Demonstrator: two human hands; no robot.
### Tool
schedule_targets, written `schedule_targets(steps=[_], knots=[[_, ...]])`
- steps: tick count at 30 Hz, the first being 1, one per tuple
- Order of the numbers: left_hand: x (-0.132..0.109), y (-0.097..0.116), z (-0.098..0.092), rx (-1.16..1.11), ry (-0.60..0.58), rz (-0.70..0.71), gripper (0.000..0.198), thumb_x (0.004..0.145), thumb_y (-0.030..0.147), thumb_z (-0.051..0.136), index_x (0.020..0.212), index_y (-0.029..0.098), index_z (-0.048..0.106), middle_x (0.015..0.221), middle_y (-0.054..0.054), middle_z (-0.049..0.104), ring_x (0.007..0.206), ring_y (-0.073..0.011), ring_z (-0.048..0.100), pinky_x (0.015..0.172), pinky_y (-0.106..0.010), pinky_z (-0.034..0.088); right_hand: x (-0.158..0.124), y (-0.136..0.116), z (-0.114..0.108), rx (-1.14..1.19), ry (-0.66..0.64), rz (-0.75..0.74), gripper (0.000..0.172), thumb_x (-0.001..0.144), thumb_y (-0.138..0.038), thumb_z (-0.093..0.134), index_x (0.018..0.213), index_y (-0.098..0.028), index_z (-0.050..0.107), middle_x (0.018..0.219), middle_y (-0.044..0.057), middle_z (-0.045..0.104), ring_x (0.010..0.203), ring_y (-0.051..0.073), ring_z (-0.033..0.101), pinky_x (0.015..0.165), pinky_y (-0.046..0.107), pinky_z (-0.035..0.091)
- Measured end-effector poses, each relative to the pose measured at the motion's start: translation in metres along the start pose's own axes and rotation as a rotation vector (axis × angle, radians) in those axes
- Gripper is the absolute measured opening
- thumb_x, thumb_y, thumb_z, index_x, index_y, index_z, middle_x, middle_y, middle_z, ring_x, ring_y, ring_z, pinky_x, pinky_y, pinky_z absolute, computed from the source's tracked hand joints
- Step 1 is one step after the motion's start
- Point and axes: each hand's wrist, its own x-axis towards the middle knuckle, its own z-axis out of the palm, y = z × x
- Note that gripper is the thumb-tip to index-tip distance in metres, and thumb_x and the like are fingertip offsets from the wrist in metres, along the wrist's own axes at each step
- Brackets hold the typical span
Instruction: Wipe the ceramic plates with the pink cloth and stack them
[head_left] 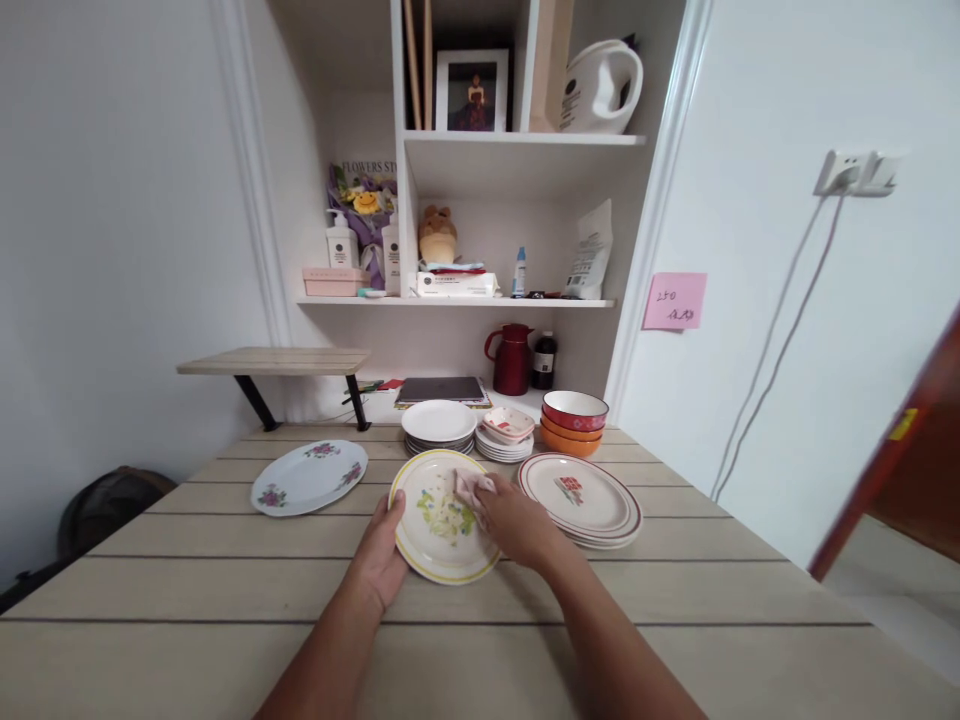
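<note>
A round plate with a yellow rim and a green pattern (439, 520) lies on the wooden table (225, 590) in front of me. My left hand (384, 560) grips its left edge, thumb on the rim. My right hand (514, 520) presses a small pinkish cloth (471, 487) onto the plate's upper right part, fingers closed over it.
A white oval plate with purple flowers (309, 477) lies to the left. Red-rimmed oval plates (581, 497) are stacked to the right. Behind stand a stack of white plates (439, 425), small dishes (506, 432), red and orange bowls (574, 420), and shelves with bottles.
</note>
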Motion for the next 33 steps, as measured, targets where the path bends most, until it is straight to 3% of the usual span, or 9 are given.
schedule_targets(steps=[4,7,11,13,16,20,26,29,33], knots=[[-0.001,-0.001,-0.001,-0.004,-0.015,-0.008,0.044,0.080,0.029,0.068,0.121,0.017,0.055,0.112,-0.016,0.071,0.104,-0.0277,0.067,0.093,-0.043,0.053,-0.017,-0.018,-0.017,-0.133,-0.076,0.028,0.032,0.089,-0.015,0.044,0.113,-0.020,0.065,0.120,0.018,0.057,0.095,0.028,0.064,0.071,0.035,0.048],[-0.001,-0.001,-0.002,-0.006,-0.019,-0.008,0.045,0.080,0.029,0.068,0.121,0.017,0.055,0.111,-0.015,0.072,0.102,-0.0273,0.068,0.092,-0.042,0.053,-0.021,-0.033,-0.017,-0.071,-0.091,-0.061,0.029,0.085,-0.016,0.049,0.108,-0.021,0.065,0.113,0.014,0.058,0.082,0.024,0.065,0.066,0.032,0.045],[-0.002,0.000,0.000,-0.019,-0.085,-0.051,0.046,0.080,0.031,0.069,0.122,0.018,0.055,0.109,-0.014,0.072,0.101,-0.0272,0.069,0.091,-0.042,0.053,-0.011,-0.042,-0.001,0.149,-0.115,-0.228,0.040,0.074,-0.020,0.064,0.113,-0.029,0.061,0.106,0.004,0.057,0.083,0.020,0.061,0.070,0.028,0.041],[-0.003,0.001,0.002,-0.025,-0.114,-0.066,0.047,0.079,0.033,0.069,0.122,0.018,0.055,0.109,-0.014,0.072,0.100,-0.0271,0.069,0.090,-0.041,0.053,-0.002,-0.045,0.008,0.263,-0.063,-0.247,0.046,0.075,-0.023,0.066,0.119,-0.033,0.059,0.109,0.002,0.055,0.090,0.019,0.060,0.074,0.026,0.041],[-0.005,0.001,0.005,-0.021,-0.120,-0.059,0.049,0.078,0.031,0.071,0.123,0.019,0.055,0.111,-0.013,0.072,0.099,-0.0261,0.069,0.090,-0.038,0.052,0.012,-0.048,0.014,0.352,0.079,-0.177,0.044,0.083,-0.026,0.061,0.126,-0.035,0.055,0.116,0.003,0.051,0.097,0.017,0.059,0.078,0.025,0.040],[-0.006,0.001,0.005,0.000,-0.118,-0.055,0.047,0.078,0.030,0.070,0.121,0.019,0.055,0.114,-0.014,0.071,0.102,-0.0265,0.068,0.092,-0.039,0.052,0.024,-0.039,0.010,0.275,0.205,-0.026,0.040,0.089,-0.036,0.056,0.130,-0.035,0.052,0.123,0.005,0.048,0.101,0.018,0.058,0.078,0.026,0.040],[-0.005,-0.001,0.002,0.043,-0.030,-0.003,0.038,0.077,0.032,0.071,0.110,0.018,0.058,0.107,-0.015,0.073,0.102,-0.0273,0.068,0.091,-0.042,0.052,0.013,-0.003,-0.002,0.119,0.105,0.193,0.037,0.087,-0.038,0.056,0.123,-0.028,0.055,0.119,0.009,0.052,0.095,0.022,0.060,0.071,0.028,0.038],[-0.003,-0.004,0.000,0.010,-0.021,0.007,0.041,0.077,0.033,0.071,0.112,0.018,0.057,0.108,-0.015,0.073,0.102,-0.0277,0.068,0.091,-0.042,0.052,0.000,-0.001,-0.002,0.091,-0.031,0.083,0.035,0.080,-0.030,0.059,0.115,-0.023,0.057,0.108,0.008,0.058,0.091,0.022,0.059,0.069,0.028,0.037],[-0.001,-0.004,-0.003,-0.028,-0.045,-0.013,0.045,0.076,0.034,0.072,0.116,0.019,0.056,0.106,-0.013,0.073,0.100,-0.0275,0.069,0.089,-0.042,0.053,-0.006,-0.024,0.007,0.223,-0.185,-0.285,0.036,0.072,-0.026,0.067,0.107,-0.025,0.059,0.103,0.002,0.059,0.088,0.018,0.057,0.072,0.026,0.037]])
